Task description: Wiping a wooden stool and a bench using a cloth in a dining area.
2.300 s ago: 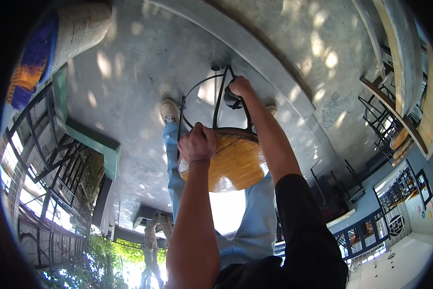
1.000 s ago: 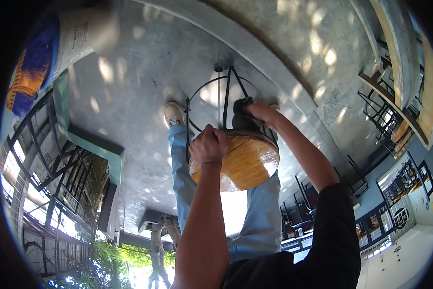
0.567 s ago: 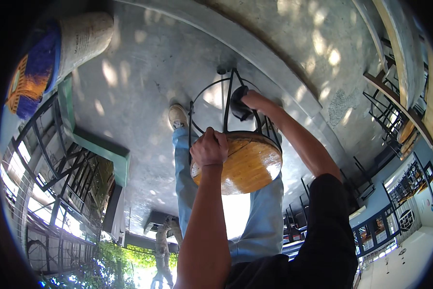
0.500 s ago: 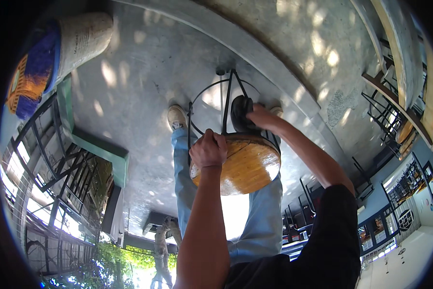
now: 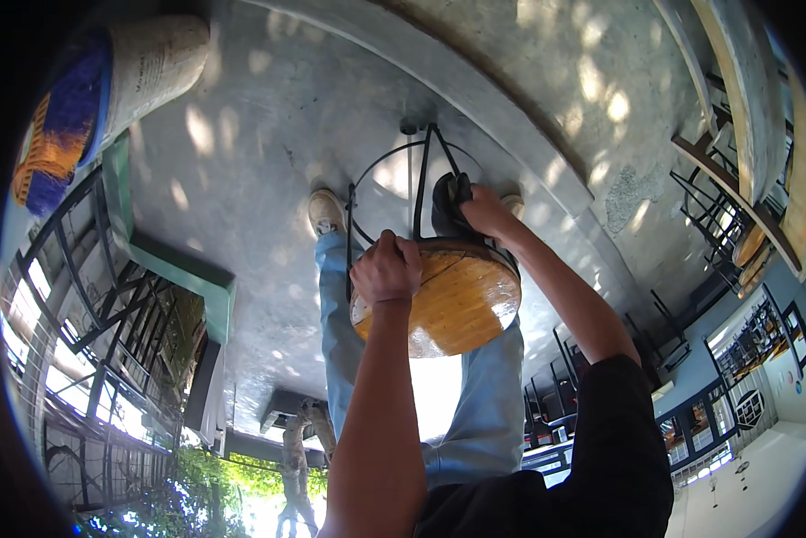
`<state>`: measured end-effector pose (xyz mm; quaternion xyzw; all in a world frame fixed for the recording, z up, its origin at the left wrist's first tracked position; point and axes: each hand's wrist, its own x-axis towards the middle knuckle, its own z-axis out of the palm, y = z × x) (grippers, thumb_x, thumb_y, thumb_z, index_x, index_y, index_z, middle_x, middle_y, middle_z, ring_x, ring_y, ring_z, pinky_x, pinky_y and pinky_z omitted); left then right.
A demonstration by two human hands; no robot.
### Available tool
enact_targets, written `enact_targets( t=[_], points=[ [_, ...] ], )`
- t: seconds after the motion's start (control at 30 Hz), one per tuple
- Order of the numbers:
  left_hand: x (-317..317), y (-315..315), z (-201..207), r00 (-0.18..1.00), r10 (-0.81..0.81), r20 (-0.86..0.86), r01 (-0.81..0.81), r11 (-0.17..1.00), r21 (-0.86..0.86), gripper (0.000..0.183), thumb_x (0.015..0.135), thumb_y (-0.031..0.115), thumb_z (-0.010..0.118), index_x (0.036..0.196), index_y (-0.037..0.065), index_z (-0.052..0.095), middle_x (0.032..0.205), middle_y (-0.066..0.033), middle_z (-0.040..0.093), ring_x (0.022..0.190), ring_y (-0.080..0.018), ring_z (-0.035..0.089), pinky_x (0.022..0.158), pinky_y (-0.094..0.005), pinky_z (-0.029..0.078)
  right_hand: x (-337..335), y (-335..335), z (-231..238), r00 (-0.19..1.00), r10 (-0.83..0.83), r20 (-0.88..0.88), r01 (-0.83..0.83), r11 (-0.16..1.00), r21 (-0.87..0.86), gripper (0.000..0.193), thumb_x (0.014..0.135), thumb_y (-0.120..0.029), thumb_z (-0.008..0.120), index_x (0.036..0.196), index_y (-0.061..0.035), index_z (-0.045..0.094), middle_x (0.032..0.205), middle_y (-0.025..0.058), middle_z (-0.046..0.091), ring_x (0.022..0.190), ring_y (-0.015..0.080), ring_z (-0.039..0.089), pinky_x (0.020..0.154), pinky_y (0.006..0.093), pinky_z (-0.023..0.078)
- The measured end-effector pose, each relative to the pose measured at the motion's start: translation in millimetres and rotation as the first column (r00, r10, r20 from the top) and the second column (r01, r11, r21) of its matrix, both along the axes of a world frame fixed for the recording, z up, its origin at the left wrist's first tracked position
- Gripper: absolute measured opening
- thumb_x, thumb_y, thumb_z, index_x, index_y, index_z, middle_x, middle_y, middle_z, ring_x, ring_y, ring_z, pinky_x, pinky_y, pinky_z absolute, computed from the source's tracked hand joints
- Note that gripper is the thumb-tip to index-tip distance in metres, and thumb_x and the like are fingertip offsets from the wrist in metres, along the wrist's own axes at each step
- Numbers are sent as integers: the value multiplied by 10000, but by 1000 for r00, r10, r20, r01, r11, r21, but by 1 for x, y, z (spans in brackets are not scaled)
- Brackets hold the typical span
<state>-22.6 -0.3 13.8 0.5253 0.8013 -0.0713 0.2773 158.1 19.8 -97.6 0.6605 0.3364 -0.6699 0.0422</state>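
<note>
A stool stands tilted between my legs, its round varnished wooden seat point(image 5: 461, 300) toward me and its thin black metal legs point(image 5: 422, 179) with a ring reaching away. My left hand point(image 5: 387, 267) is closed over the seat's left rim, the thumb lying along the edge. Just beyond the far rim, my right hand point(image 5: 483, 213) is wrapped round a black rounded object point(image 5: 445, 204) near the stool's legs. Its kind I cannot make out, since my fingers cover part of it and the seat hides its lower end.
My shoes point(image 5: 326, 212) rest on the grey concrete floor point(image 5: 268, 170) either side of the stool. A pale bucket point(image 5: 159, 63) with purple and orange stuff stands far left. Beyond the stool runs a low concrete ledge point(image 5: 501, 117). Stacked chairs point(image 5: 712, 202) are at the right.
The stool and both hands sit slightly higher in the picture, as does the floor around them. My right hand and the black object have turned a little; both grips stay.
</note>
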Motion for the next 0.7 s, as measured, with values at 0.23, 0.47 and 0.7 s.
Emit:
enact_targets(
  t=[0.23,0.47,0.7],
  points=[
    [14,2,-3,999,9,40,-11,999,43,237,812,269,497,646,105,541,609,-135,623,571,-367,617,534,-466,492,1,35,-90,978,26,207,-25,1000,-9,407,768,-176,508,1057,93,607,1033,326,623,1013,437,607,840,465,480],
    [6,-2,-3,998,41,50,-43,998,48,260,843,279,487,660,115,571,613,-170,613,600,-409,602,552,-518,470,13,8,-34,965,260,20,-260,966,-17,472,779,-183,510,1170,82,517,1094,347,591,1066,452,578,884,461,466],
    [12,-4,-1,999,28,45,-33,992,123,267,830,261,513,619,101,546,574,-127,606,530,-362,601,508,-458,476,22,-5,9,979,200,48,-203,976,79,528,782,-120,483,1276,54,412,1095,344,589,1076,461,569,927,448,444]
  ],
)
